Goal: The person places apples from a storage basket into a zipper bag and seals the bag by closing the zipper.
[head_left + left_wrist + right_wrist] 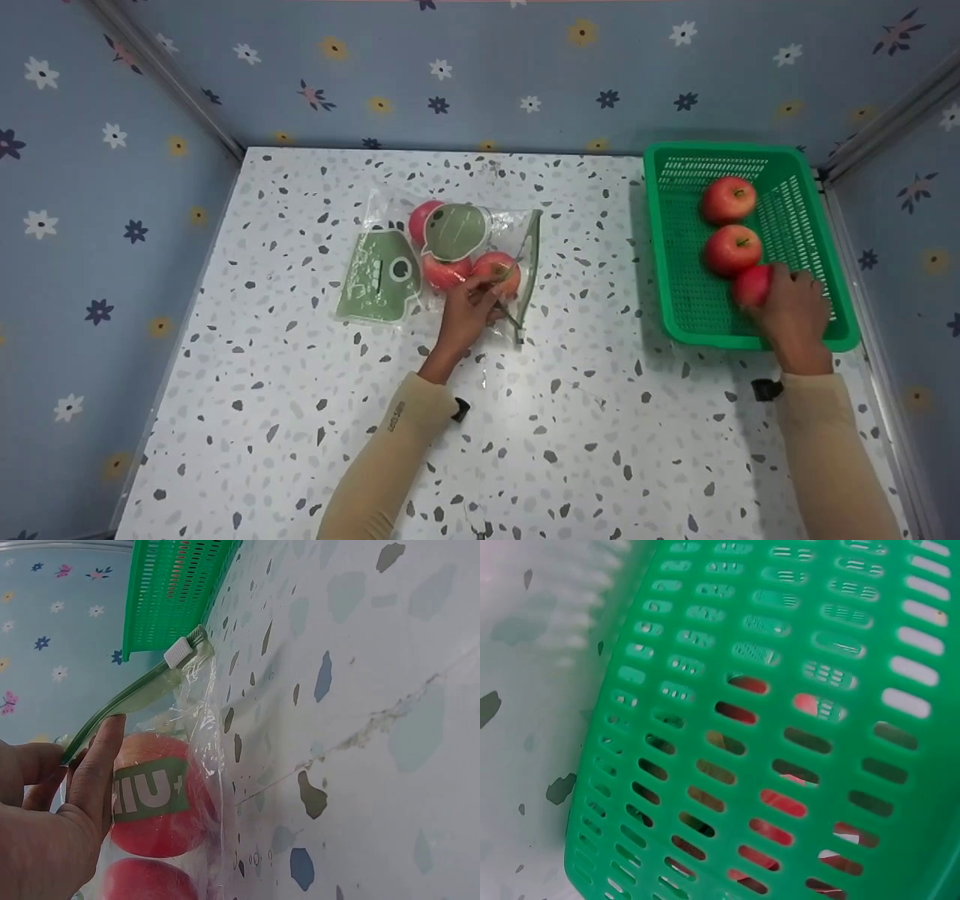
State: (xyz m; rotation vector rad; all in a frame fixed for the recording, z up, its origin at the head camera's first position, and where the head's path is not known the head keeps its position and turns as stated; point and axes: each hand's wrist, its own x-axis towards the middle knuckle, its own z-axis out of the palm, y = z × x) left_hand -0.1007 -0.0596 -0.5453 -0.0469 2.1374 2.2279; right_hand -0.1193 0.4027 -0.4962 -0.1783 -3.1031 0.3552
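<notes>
Three apples [731,250] in green basket [681,281]

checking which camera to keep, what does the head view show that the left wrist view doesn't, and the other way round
Only the head view shows the right hand gripping an apple in the basket, and the printed eye on the bag.

Only the left wrist view shows readable white lettering on the bag.

Both show the left hand at the bag's green edge, apples inside the bag, the basket, the speckled table and the flowered wall.
</notes>
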